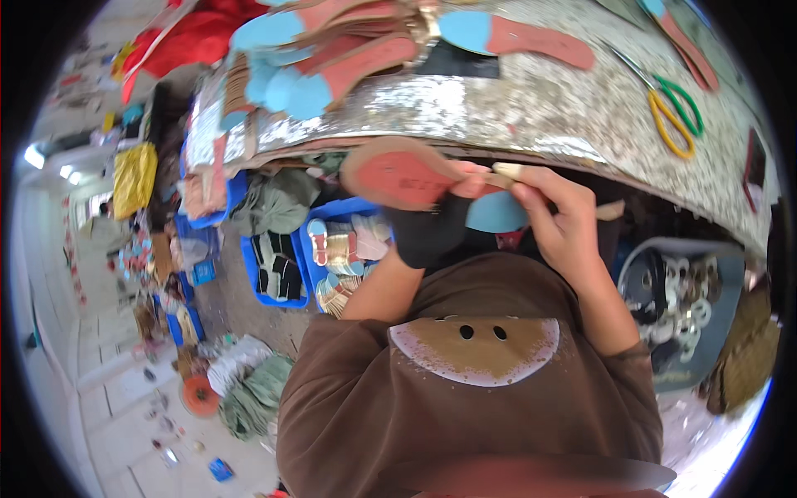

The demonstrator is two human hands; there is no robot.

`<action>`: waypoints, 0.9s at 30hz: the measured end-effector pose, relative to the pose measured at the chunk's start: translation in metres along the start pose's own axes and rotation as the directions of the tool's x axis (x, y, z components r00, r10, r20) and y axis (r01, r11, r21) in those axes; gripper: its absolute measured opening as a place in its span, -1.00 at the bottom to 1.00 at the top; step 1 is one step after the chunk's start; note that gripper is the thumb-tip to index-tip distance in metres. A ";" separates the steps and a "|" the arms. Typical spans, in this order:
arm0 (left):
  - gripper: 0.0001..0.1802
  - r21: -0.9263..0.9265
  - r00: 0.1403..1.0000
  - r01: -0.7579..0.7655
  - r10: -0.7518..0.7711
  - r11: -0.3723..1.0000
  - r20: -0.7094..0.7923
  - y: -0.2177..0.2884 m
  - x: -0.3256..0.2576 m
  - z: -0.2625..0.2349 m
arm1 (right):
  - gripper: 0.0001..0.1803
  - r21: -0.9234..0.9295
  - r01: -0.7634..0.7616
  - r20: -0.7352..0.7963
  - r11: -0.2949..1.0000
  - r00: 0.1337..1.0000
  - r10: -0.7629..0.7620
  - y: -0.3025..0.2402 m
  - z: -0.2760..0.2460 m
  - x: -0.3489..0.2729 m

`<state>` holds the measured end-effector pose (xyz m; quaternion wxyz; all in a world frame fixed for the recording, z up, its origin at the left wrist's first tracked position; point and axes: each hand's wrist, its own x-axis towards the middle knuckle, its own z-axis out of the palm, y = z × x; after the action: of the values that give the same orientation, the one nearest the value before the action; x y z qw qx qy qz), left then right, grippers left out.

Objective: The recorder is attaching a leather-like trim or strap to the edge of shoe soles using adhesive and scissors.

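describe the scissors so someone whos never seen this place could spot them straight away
Start at the speckled worktable across the top of the picture. On its right part, beyond the person's right hand, lie the scissors. Unlike the pink-and-blue insoles nearby, they have one green and one yellow handle.

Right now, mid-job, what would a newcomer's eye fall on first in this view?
First, the pink sole with a tan rim, held near the picture's middle by the black-covered left hand, with the right hand close on its right. Then the scissors, green and yellow handled, on the bench at upper right, and the heaped blue-and-pink soles at upper left.
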<state>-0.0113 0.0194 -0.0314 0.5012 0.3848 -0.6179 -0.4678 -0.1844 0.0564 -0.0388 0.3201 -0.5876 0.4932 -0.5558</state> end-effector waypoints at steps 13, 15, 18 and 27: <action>-0.73 -0.322 0.745 0.360 -0.061 0.876 0.665 -0.006 0.028 0.015 | -0.78 -0.033 -0.017 0.109 0.999 0.994 0.020 0.042 -0.038 -0.015; -0.78 -0.405 0.768 0.338 0.001 0.850 0.641 0.005 0.030 0.020 | -0.58 0.074 -0.113 0.140 0.991 0.985 0.102 0.047 -0.057 -0.029; -0.75 -0.425 0.761 0.328 0.030 0.843 0.648 0.010 0.037 0.014 | -0.56 -0.309 -0.105 0.046 0.945 0.991 0.125 0.069 -0.114 -0.050; -0.55 0.139 0.457 0.556 -0.441 0.820 0.772 -0.012 0.047 -0.033 | -0.84 -0.523 -0.413 -0.022 0.746 0.881 0.473 0.061 -0.176 -0.105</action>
<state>0.0120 -0.0345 -0.0284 0.0490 0.2737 -0.5979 -0.7518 -0.3574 0.1657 -0.0992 0.3018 -0.5471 0.7296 -0.2782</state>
